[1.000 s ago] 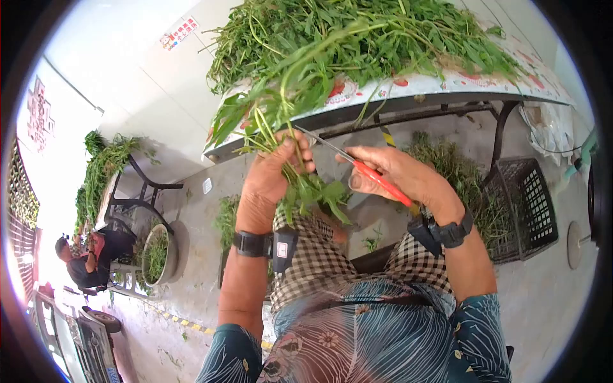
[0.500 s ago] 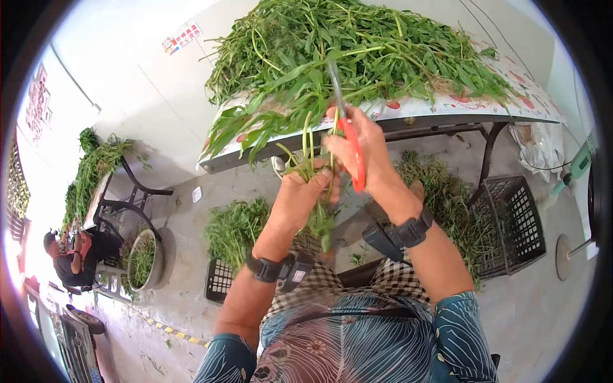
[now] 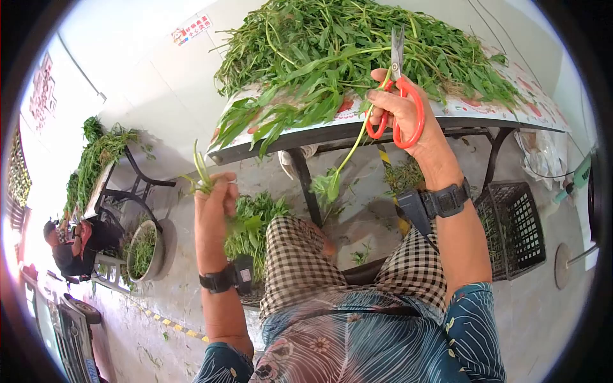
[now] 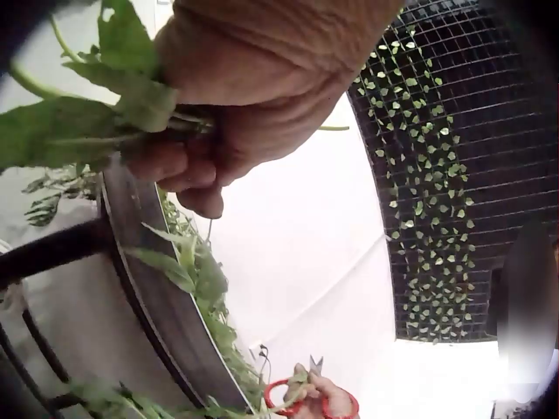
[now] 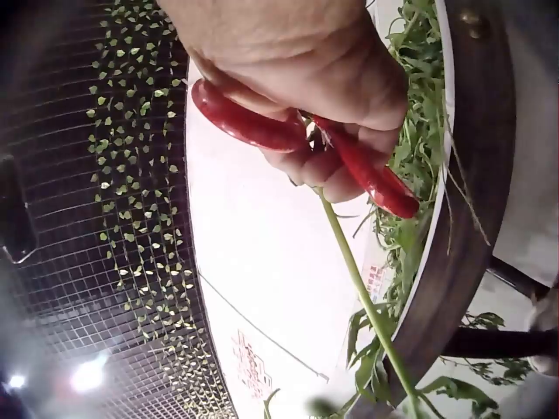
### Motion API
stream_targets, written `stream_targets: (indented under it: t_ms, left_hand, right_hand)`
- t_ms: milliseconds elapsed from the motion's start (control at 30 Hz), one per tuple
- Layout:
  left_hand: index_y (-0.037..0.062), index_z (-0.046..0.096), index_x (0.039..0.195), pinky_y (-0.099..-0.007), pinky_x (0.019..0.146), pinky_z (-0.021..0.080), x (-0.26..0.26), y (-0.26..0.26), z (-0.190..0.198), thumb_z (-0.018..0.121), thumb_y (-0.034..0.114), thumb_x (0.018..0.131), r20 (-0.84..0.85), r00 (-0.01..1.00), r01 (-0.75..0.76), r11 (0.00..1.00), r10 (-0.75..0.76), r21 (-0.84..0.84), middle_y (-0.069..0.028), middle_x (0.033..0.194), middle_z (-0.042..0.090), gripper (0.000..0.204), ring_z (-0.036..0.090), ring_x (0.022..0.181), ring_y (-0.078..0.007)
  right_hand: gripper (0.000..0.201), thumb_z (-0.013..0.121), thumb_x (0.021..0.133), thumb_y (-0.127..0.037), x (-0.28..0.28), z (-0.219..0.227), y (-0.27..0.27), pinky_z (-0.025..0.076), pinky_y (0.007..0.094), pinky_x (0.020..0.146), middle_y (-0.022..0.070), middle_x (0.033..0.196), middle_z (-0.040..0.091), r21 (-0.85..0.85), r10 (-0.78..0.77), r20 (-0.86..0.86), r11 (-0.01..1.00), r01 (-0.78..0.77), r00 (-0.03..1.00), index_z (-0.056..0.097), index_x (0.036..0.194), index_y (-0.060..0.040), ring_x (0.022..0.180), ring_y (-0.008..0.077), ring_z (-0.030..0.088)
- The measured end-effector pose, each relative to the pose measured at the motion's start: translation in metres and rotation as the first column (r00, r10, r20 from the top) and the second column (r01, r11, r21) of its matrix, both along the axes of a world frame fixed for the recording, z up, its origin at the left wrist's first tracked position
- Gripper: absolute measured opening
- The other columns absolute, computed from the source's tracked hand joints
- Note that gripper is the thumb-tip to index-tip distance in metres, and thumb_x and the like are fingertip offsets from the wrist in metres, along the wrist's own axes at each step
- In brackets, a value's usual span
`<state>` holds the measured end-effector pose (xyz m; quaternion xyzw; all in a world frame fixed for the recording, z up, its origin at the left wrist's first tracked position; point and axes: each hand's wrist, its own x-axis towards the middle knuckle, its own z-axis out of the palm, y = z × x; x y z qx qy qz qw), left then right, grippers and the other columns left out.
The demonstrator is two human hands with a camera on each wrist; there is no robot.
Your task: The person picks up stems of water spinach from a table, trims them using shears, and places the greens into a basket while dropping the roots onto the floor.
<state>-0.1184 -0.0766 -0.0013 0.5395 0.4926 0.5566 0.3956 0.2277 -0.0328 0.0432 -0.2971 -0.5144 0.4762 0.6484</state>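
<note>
While your right hand [image 3: 408, 121] curls round the red-handled metal scissors [image 3: 396, 69] and also holds one long, thin green stem [image 3: 355, 150], your left hand [image 3: 214, 195] grips a small bunch of green leafy stems [image 4: 61, 131], well apart from it and just off the table's left end. Expect the greens to be very light: the stems look springy and fairly firm, though a hard pinch could crush or snap them, sap might make them slick, and the soft leaves would bruise or tear. Hold them by the bare stems where they gather, not by the leaves. The scissors should feel rigid and heavier; keep to the looped handles, with the slightly parted blades pointing away from you. The head view shows those blades plainly, while your right wrist view hides them behind the hand yet shows the stem leaving the curled fingers. Your left wrist view brings out the bunch's broad leaves, one with a hole, which the head view hardly shows. Farther out, a big green leafy heap [image 3: 345, 57] covers much of the white, red-patterned tablecloth [image 3: 486, 111], and a black plastic lattice crate [image 3: 520, 217] stands on the floor to your right.
</note>
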Motion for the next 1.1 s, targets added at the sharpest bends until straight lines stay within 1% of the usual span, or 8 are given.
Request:
stream_targets:
  t_ms: [200, 300, 400, 533, 633, 833, 867, 1100]
  left_hand:
    - [0.0008, 0.061, 0.102, -0.0277, 0.081, 0.046, 0.081, 0.013, 0.007, 0.048, 0.015, 0.093, -0.076, 0.954, 0.298, 0.949, -0.291, 0.104, -0.0095, 0.096, 0.063, 0.021, 0.06, 0.086, -0.0167]
    - [-0.0003, 0.059, 0.106, -0.0271, 0.081, 0.045, 0.124, 0.022, -0.003, 0.048, 0.016, 0.094, -0.147, 0.898, 0.429, 0.899, -0.414, 0.089, -0.0064, 0.09, 0.063, 0.023, 0.059, 0.083, -0.0143]
    - [-0.0007, 0.058, 0.106, -0.0276, 0.069, 0.048, 0.139, 0.022, -0.007, 0.048, 0.015, 0.094, 0.006, 0.822, 0.569, 0.822, -0.569, -0.005, -0.0033, 0.079, 0.059, 0.022, 0.056, 0.07, -0.0118]
    - [-0.001, 0.058, 0.1, -0.0254, 0.047, 0.043, 0.136, 0.026, -0.013, 0.052, 0.014, 0.092, 0.263, 0.85, 0.474, 0.881, -0.457, 0.0, -0.0008, 0.066, 0.051, 0.018, 0.045, 0.051, -0.0094]
    - [-0.002, 0.058, 0.099, -0.0235, 0.044, 0.041, 0.129, 0.027, -0.01, 0.049, 0.011, 0.092, 0.301, 0.871, 0.407, 0.913, -0.389, 0.002, -0.0024, 0.067, 0.055, 0.017, 0.048, 0.05, -0.009]
    - [-0.0029, 0.058, 0.098, -0.0253, 0.044, 0.042, 0.13, 0.027, -0.004, 0.054, 0.014, 0.091, 0.268, 0.896, 0.358, 0.933, -0.353, 0.032, -0.0033, 0.068, 0.055, 0.019, 0.046, 0.052, -0.0095]
    - [-0.0032, 0.058, 0.098, -0.0251, 0.044, 0.042, 0.131, 0.027, -0.005, 0.054, 0.015, 0.091, 0.266, 0.899, 0.353, 0.935, -0.349, 0.035, -0.0034, 0.068, 0.055, 0.02, 0.047, 0.052, -0.0094]
    - [-0.004, 0.058, 0.099, -0.0234, 0.044, 0.043, 0.123, 0.026, -0.011, 0.054, 0.015, 0.091, 0.234, 0.919, 0.32, 0.947, -0.317, 0.026, -0.0034, 0.068, 0.055, 0.021, 0.048, 0.052, -0.0083]
  right_hand:
    - [0.04, 0.063, 0.079, -0.006, -0.016, -0.005, 0.006, 0.044, 0.0284, 0.047, 0.0086, 0.064, 0.056, -0.021, 0.035, -0.094, 0.999, -0.037, 0.995, 0.045, 0.113, 0.0053, 0.052, 0.0169, 0.055]
    - [0.036, 0.063, 0.079, -0.006, -0.021, -0.002, 0.003, 0.045, 0.0289, 0.047, 0.0074, 0.065, 0.056, -0.054, 0.032, -0.106, 0.998, -0.038, 0.994, 0.047, 0.11, 0.0034, 0.054, 0.0155, 0.055]
    - [0.034, 0.064, 0.082, -0.014, -0.02, -0.01, 0.012, 0.047, 0.0287, 0.049, 0.0073, 0.07, 0.057, -0.035, 0.065, -0.101, 0.997, -0.069, 0.993, 0.048, 0.108, 0.0002, 0.056, 0.0139, 0.056]
    - [0.059, 0.057, 0.085, -0.05, -0.01, -0.013, 0.002, 0.051, 0.0311, 0.061, 0.0064, 0.079, 0.057, -0.131, 0.145, 0.012, 0.981, -0.142, 0.989, 0.048, 0.115, -0.0005, 0.07, 0.0154, 0.057]
    - [0.066, 0.055, 0.083, -0.056, -0.003, -0.03, -0.032, 0.048, 0.0304, 0.07, 0.0069, 0.09, 0.058, -0.165, 0.164, 0.012, 0.973, -0.16, 0.986, 0.047, 0.121, -0.0031, 0.081, 0.015, 0.056]
    - [0.056, 0.05, 0.089, -0.048, 0.004, -0.062, -0.053, 0.044, 0.0283, 0.074, 0.0096, 0.091, 0.058, -0.171, 0.29, 0.556, 0.957, -0.234, 0.779, 0.048, 0.121, -0.0021, 0.079, 0.0156, 0.054]
    - [0.052, 0.049, 0.09, -0.046, -0.005, -0.052, -0.06, 0.044, 0.0288, 0.066, 0.0099, 0.079, 0.056, -0.181, 0.218, 0.581, 0.974, -0.137, 0.784, 0.052, 0.114, 0.0004, 0.07, 0.0142, 0.051]
    - [0.047, 0.053, 0.089, -0.044, -0.021, -0.047, -0.043, 0.04, 0.0297, 0.055, 0.0043, 0.065, 0.048, -0.073, 0.149, 0.575, 0.989, -0.131, 0.804, 0.056, 0.098, 0.002, 0.057, 0.0138, 0.044]
